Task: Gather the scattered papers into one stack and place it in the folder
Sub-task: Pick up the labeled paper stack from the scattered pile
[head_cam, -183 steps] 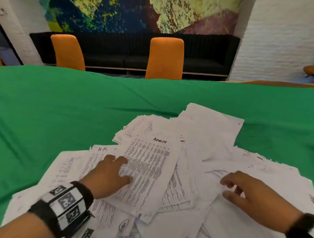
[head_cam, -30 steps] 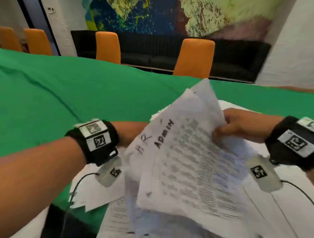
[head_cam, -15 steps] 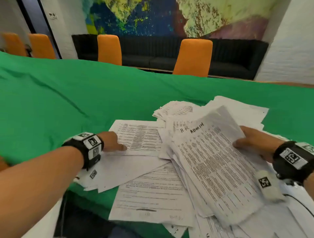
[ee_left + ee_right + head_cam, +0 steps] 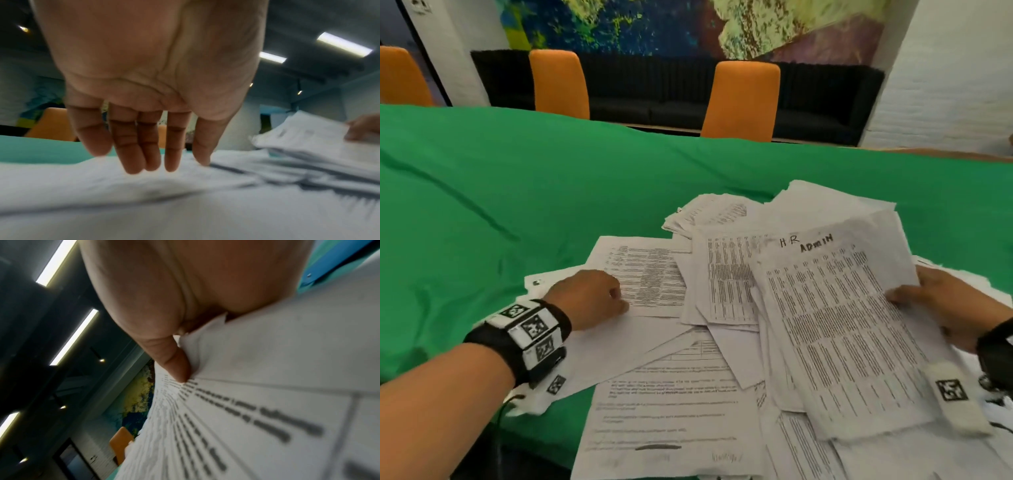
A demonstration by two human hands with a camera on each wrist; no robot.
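Loose printed papers [image 4: 674,387] lie scattered over the green tablecloth in front of me. My right hand [image 4: 928,298] grips a gathered bundle of sheets [image 4: 835,329] by its right edge, topped by a page marked "HR" and "ADMIN"; the thumb [image 4: 174,363] presses on the top page. The bundle rests on the pile. My left hand [image 4: 599,294] reaches over a printed sheet [image 4: 650,274] at the left, fingers [image 4: 141,146] straight and spread, tips at the paper. A blue folder edge [image 4: 329,267] shows at the corner of the right wrist view.
The green tablecloth [image 4: 517,192] stretches wide to the left and far side. Orange chairs [image 4: 743,99] and a black sofa stand beyond the table. The table's near edge [image 4: 524,445] runs just below the papers at lower left.
The raised bundle has come down onto the pile, still in my right hand. My left hand let go of it and moved left onto the loose sheets.
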